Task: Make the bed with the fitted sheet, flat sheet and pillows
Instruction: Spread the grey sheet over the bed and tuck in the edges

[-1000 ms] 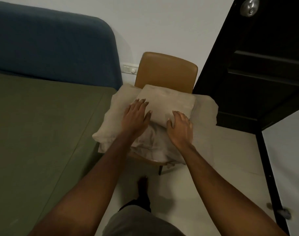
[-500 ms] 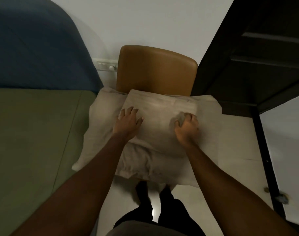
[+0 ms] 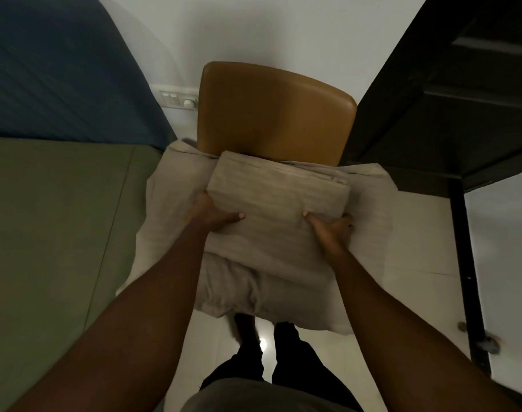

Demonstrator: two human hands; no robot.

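From the head view, a folded beige sheet (image 3: pixel 277 197) lies on top of a stack of pale pillows (image 3: pixel 164 230) that covers the seat of a tan chair (image 3: pixel 276 114), the sheet's far edge up against the chair's backrest. The left hand (image 3: pixel 213 214) grips the sheet's left side, thumb on top and fingers tucked underneath. The right hand (image 3: pixel 331 230) holds the right side the same way, fingers curled round the edge. The pillows overhang the seat's front and both side edges. An olive-green bed (image 3: pixel 52 227) with a blue headboard (image 3: pixel 60 69) stands just to the left; a dark door (image 3: pixel 450 93) stands to the right.
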